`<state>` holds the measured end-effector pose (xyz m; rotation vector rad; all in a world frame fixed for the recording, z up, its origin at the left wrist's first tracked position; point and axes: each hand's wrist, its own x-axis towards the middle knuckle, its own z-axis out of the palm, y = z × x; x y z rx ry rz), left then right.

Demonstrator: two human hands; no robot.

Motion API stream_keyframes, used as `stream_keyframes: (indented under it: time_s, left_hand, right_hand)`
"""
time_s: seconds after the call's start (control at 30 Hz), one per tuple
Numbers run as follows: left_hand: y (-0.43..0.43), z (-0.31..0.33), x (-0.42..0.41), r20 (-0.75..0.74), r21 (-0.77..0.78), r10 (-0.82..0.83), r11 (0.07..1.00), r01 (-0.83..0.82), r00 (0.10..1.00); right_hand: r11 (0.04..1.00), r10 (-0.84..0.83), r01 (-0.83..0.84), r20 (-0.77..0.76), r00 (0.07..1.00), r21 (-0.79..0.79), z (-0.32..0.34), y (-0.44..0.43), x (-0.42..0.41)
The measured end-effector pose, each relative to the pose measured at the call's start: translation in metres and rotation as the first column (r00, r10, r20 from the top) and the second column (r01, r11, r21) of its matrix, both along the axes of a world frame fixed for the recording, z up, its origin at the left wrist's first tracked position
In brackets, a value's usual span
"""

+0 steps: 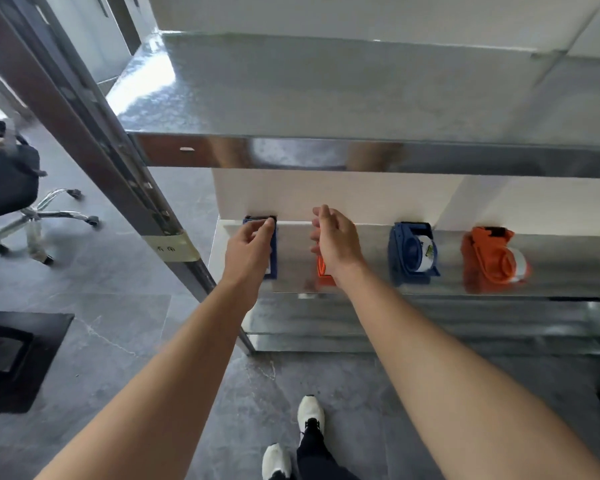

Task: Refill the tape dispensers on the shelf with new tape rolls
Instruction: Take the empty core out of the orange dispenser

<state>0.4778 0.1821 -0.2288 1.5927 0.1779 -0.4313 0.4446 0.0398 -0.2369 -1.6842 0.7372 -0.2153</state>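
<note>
Several tape dispensers stand in a row on the lower metal shelf (551, 275). My left hand (248, 247) grips the leftmost blue dispenser (273, 251), which my fingers mostly hide. My right hand (336, 242) hovers with its fingers spread above an orange dispenser (324, 271), of which only the front end shows; I cannot tell whether they touch. Further right, a blue dispenser (413, 252) and an orange dispenser (492, 259) each carry a white tape roll.
An upper metal shelf (326, 95) juts out above the row. A dark upright post (94, 133) slants down on the left. An office chair (11, 188) and a black floor plate (18, 355) are at the left. My white shoes (310, 415) are on the grey floor.
</note>
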Motion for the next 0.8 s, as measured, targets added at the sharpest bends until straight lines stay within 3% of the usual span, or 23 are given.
stream_keyframes:
  time_s: [0.4,0.8]
  left_hand:
    - [-0.049,-0.005,-0.029,-0.097,0.009,-0.092,0.996,0.094,0.991]
    - [-0.103,-0.016,-0.03,-0.117,0.085,0.075,0.994,-0.065,0.99]
  right_hand:
    - [0.996,-0.072,0.072,0.0,0.997,0.044,-0.005,-0.062,-0.048]
    - [0.994,0.07,-0.064,-0.059,0.996,0.083,-0.035,-0.114,-0.043]
